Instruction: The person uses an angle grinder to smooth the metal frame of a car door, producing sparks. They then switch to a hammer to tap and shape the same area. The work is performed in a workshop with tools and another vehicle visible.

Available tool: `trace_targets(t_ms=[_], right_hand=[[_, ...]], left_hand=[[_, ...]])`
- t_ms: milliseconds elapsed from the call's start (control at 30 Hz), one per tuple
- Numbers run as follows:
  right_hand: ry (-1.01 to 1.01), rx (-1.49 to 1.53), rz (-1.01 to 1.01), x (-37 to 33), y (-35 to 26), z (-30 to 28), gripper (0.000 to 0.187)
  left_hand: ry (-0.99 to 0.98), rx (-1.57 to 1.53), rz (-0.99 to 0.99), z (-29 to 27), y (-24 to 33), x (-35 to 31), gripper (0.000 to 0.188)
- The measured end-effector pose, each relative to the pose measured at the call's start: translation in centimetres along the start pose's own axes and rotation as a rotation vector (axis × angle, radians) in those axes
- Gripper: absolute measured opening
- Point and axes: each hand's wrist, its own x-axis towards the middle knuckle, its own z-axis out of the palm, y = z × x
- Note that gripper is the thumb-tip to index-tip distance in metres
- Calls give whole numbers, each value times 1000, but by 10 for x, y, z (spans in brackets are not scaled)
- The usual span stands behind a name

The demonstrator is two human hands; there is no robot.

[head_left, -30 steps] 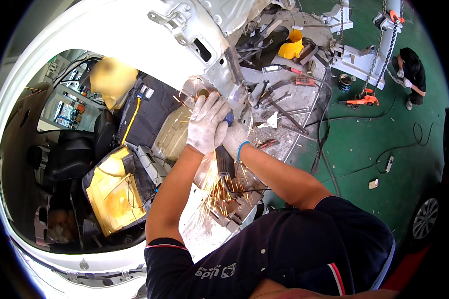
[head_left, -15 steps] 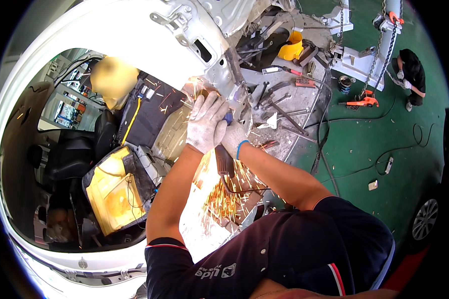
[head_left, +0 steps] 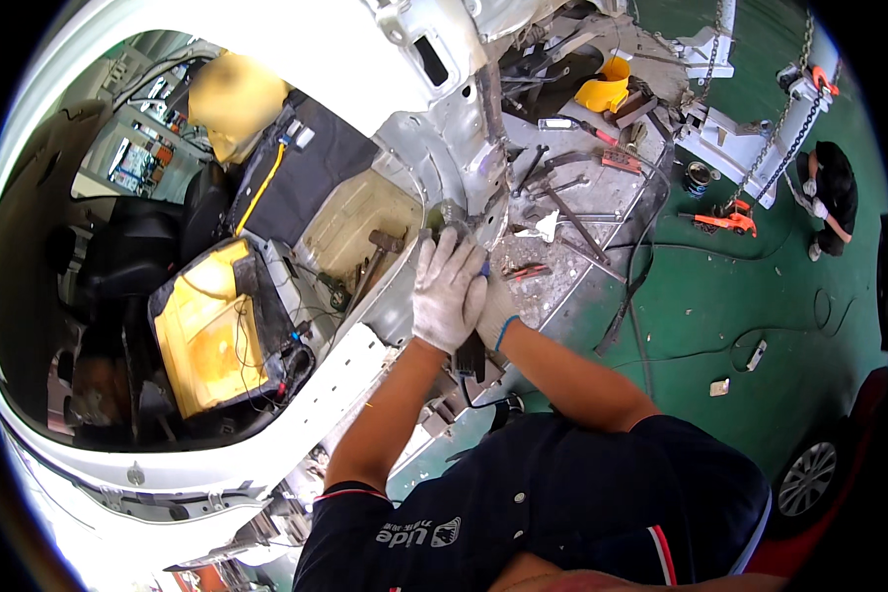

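My gloved left hand (head_left: 445,291) is wrapped over the front of a dark corded angle grinder (head_left: 472,359), its fingers pointing away from me. On the grinder's right side, my gloved right hand (head_left: 493,312) grips it near a small blue part; the right fingers are mostly hidden. The grinder's head is by the bare metal edge of a white car body (head_left: 432,158), at the bottom of the pillar. My hands cover the disc, so its contact with the metal cannot be seen. No sparks show.
A hammer (head_left: 377,259) lies in the car's opened floor, beside yellow foam (head_left: 212,345). Red-handled pliers (head_left: 528,271), several bars and a yellow container (head_left: 605,89) lie on the platform at right. Beyond are cables, an orange chain clamp (head_left: 722,221) and another person (head_left: 831,197).
The spray of sparks under the grinder has stopped. Both hands and the grinder have come a little nearer to me and rightward, and the view has shifted.
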Motion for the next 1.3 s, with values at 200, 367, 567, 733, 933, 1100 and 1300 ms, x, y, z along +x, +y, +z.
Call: trace_targets(t_ms=[200, 367, 567, 733, 933, 1100, 1300], right_hand=[[-176, 432, 36, -21, -20, -26, 42], [-268, 1114, 345, -31, 1, -25, 39], [-398, 715, 281, -34, 16, -49, 36], [-316, 1326, 370, -33, 43, -46, 37], [-295, 515, 12, -23, 49, -63, 42], [-272, 386, -54, 12, 8, -91, 47], [-95, -257, -28, 57, -98, -132, 53]], left_hand=[[15, -32, -220, 10, 23, -34, 45], [26, -89, -269, 18, 34, -47, 49], [36, -170, -243, 22, 33, -43, 50], [55, -219, -222, 25, 33, -34, 51], [85, -229, -155, 22, 22, -28, 58], [218, -295, -59, 1, 4, -7, 52], [341, -372, -29, -8, -16, 9, 58]])
